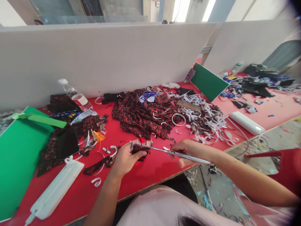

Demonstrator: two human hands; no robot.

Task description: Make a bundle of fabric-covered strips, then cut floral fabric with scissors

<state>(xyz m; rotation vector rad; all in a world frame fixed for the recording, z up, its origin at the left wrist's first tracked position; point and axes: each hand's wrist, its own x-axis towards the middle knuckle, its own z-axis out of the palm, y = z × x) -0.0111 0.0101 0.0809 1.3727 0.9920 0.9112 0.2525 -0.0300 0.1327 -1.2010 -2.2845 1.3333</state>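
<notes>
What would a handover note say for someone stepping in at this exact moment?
Left hand: grips a small fabric scrap just above the red table.
Right hand: holds scissors, blades pointing at the scrap, tips touching it.
Nearby: big floral cloth behind the hands, white paper strips to the right, bottle and green board to the left.
Done: many cut bits already litter the table.
Left: the held scrap is whole; whether the blades have bitten in is unclear.
</notes>
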